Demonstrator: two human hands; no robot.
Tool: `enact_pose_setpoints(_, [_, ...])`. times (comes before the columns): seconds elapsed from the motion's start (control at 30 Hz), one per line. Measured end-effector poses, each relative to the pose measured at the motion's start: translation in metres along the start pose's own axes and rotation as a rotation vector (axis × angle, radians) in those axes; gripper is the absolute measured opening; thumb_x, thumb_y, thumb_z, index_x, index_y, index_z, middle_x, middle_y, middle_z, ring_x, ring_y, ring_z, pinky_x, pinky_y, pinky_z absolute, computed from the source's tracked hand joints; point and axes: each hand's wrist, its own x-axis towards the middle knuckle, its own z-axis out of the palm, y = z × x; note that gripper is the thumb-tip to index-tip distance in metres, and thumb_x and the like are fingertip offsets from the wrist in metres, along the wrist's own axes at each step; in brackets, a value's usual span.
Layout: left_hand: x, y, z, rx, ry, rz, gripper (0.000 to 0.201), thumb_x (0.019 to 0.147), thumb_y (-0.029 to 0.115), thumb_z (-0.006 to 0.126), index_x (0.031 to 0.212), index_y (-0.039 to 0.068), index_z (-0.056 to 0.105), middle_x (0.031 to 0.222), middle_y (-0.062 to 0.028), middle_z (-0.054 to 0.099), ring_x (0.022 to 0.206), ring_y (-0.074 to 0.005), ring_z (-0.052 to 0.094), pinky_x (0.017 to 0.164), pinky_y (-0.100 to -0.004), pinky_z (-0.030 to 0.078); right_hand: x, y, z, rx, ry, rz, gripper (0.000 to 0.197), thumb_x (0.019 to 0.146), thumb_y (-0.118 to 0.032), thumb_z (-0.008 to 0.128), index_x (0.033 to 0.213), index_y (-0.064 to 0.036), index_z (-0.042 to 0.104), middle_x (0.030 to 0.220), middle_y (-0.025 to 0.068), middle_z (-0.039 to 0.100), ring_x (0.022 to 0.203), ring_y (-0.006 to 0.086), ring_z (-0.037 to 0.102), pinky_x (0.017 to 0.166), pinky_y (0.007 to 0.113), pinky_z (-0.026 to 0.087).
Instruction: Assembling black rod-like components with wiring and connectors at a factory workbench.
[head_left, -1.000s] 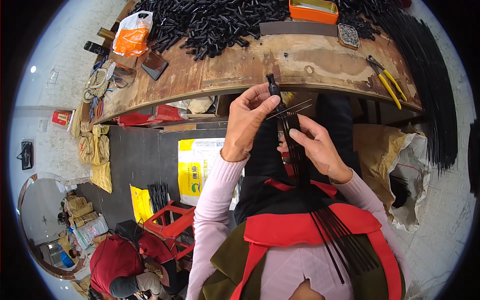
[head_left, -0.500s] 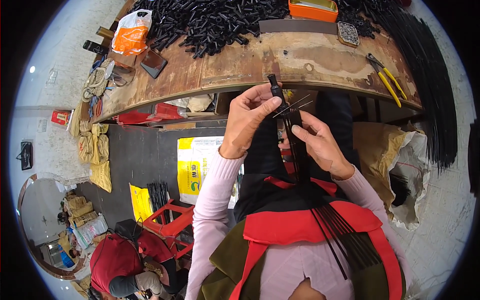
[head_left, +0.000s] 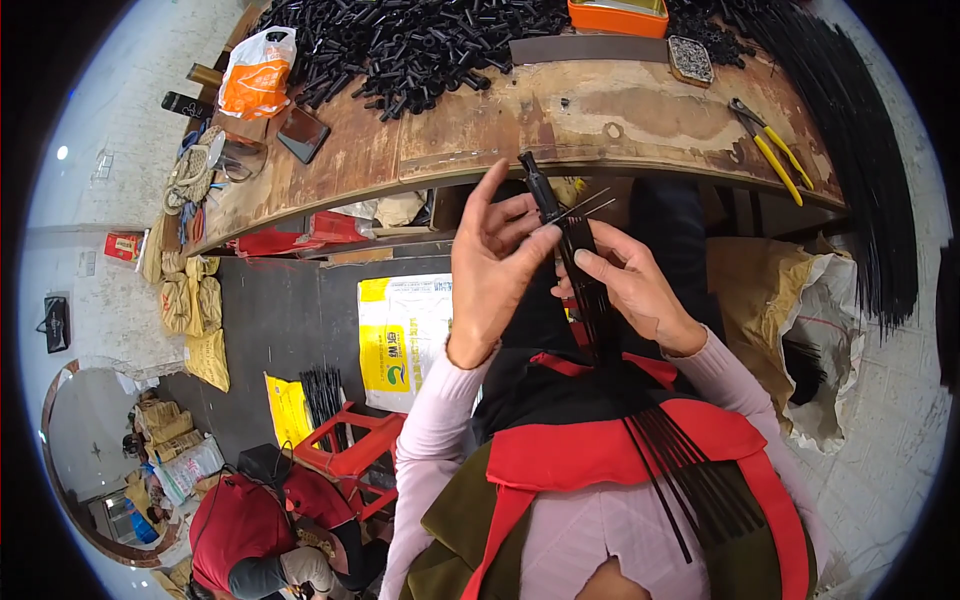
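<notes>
A bundle of thin black rods runs from my lap up to a black tubular end piece, tilted a little left. Two fine wires stick out across its neck. My left hand has its thumb pressed at that neck and some fingers curled at the tube's left side, while the index finger points up, free of it. Just below, the rods are pinched between thumb and fingers of my right hand. Its far fingers are partly hidden behind the rods. Their lower ends fan out over my red-trimmed apron.
The wooden table ahead bears a heap of black tubular parts, yellow-handled pliers, an orange box and a phone. Long black rods hang over its right end. A person in red sits lower left, beside a red stool.
My left index finger has lifted off the tubular piece and straightened upward, and the left thumb has slid down to the wires. The tubular piece has shifted slightly left. My right hand keeps its hold.
</notes>
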Motion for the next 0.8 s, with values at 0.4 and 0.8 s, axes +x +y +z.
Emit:
enact_pose_setpoints(0.4, [0.018,-0.02,-0.018,-0.374,-0.156,-0.099,0.08,0.081,-0.007,0.072,0.149,0.001,0.03,0.119,-0.0211,0.063,0.11,-0.0261,0.064,0.097,-0.0348,0.051,-0.001,-0.001,-0.001,-0.021,-0.03,0.012,0.036,0.1,-0.013,0.053,0.133,0.0008,0.047,0.1,0.0087,0.061,0.089,0.0165,0.063,0.086,0.038,0.057])
enact_pose_setpoints(0.8, [0.026,-0.023,-0.027,-0.169,-0.255,-0.122,0.046,0.085,0.0,0.072,0.128,-0.004,0.054,0.113,-0.0126,0.067,0.103,-0.0174,0.064,0.091,-0.0286,0.052,0.001,-0.005,0.004,-0.049,-0.067,-0.049,0.029,0.1,-0.012,0.051,0.127,0.0015,0.051,0.099,0.0084,0.061,0.089,0.0161,0.062,0.086,0.039,0.056])
